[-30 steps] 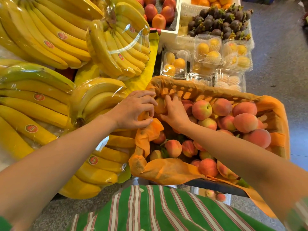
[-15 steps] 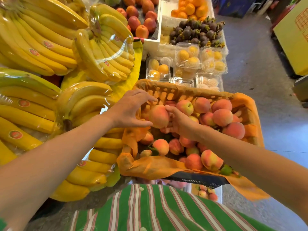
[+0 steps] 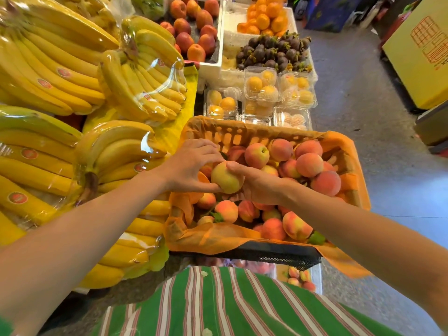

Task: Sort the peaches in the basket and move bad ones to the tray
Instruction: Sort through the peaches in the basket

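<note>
Head view: red oval stickers (image 3: 44,83) on the bananas at left and red print on the yellow box (image 3: 421,49) at upper right, both unreadable. At centre, a pale yellow-green peach (image 3: 226,178), faintly blushed, gripped by left hand (image 3: 191,166) and right hand (image 3: 257,187) over the orange-lined basket (image 3: 242,134).

Grey speckled floor (image 3: 378,132), daylit
</note>
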A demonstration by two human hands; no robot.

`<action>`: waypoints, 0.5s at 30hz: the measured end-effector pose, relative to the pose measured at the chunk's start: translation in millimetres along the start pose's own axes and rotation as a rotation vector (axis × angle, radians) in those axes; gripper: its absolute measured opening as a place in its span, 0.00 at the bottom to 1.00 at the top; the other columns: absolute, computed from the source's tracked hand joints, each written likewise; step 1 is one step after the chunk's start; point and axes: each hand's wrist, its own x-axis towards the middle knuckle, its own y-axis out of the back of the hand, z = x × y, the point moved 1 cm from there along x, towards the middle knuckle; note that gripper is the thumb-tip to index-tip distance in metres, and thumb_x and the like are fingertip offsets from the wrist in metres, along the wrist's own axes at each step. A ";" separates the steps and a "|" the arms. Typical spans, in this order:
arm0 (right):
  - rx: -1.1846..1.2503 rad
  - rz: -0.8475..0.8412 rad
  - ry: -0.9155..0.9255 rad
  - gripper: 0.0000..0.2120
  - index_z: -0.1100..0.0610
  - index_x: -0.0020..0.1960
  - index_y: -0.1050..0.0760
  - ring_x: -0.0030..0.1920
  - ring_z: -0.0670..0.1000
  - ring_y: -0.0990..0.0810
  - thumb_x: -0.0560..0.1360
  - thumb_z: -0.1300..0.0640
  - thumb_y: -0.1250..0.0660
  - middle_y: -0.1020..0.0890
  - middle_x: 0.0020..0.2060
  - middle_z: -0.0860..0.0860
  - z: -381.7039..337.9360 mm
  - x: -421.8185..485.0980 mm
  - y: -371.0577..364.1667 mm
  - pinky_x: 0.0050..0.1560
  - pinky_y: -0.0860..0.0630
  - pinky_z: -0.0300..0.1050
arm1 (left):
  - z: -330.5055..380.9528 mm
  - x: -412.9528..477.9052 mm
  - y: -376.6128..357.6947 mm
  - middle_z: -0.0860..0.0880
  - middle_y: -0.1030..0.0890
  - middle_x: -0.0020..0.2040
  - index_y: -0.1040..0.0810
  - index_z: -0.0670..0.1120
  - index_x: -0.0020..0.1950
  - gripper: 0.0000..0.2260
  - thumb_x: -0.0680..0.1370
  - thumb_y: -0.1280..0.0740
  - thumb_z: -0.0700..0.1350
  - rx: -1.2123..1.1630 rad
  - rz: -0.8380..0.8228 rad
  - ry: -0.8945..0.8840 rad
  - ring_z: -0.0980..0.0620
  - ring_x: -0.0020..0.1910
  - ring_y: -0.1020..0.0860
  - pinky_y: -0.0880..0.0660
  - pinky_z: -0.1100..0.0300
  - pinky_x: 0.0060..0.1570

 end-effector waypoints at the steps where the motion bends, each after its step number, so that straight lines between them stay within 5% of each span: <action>1: -0.095 0.052 0.008 0.17 0.54 0.64 0.30 0.49 0.50 0.21 0.79 0.47 0.39 0.21 0.54 0.54 1.5 0.6 0.9 0.49 0.22 0.41 | -0.8 -2.8 0.1 0.52 0.22 0.62 0.23 0.52 0.63 0.30 0.70 0.38 0.69 0.027 -0.021 0.007 0.50 0.68 0.31 0.36 0.48 0.67; 4: -0.616 0.271 -0.012 0.24 0.53 0.66 0.33 0.53 0.49 0.23 0.74 0.49 0.29 0.26 0.57 0.51 7.1 2.4 7.3 0.49 0.23 0.40 | -7.9 -16.0 0.7 0.53 0.20 0.60 0.19 0.54 0.58 0.26 0.72 0.42 0.69 0.098 -0.065 0.036 0.50 0.71 0.33 0.43 0.47 0.72; 7: -1.087 0.239 -0.054 0.30 0.53 0.66 0.31 0.56 0.50 0.25 0.68 0.47 0.24 0.25 0.57 0.50 22.4 7.2 14.4 0.52 0.26 0.42 | -15.9 -30.6 -4.6 0.56 0.18 0.54 0.18 0.57 0.54 0.24 0.72 0.45 0.68 0.140 -0.169 0.059 0.52 0.71 0.33 0.51 0.47 0.74; 11: -1.229 0.169 -0.182 0.29 0.55 0.66 0.31 0.50 0.51 0.25 0.71 0.46 0.27 0.24 0.52 0.50 35.8 12.2 12.4 0.42 0.28 0.40 | -16.9 -36.1 -8.7 0.56 0.18 0.51 0.19 0.57 0.53 0.22 0.72 0.44 0.67 0.138 -0.155 0.065 0.52 0.70 0.32 0.54 0.48 0.74; 15: -1.397 0.105 -0.305 0.29 0.57 0.67 0.31 0.54 0.56 0.21 0.74 0.40 0.34 0.22 0.57 0.54 39.2 20.3 14.5 0.52 0.23 0.50 | -16.8 -33.3 -7.7 0.56 0.17 0.49 0.18 0.57 0.51 0.21 0.72 0.44 0.66 0.110 -0.139 0.079 0.52 0.70 0.32 0.53 0.48 0.74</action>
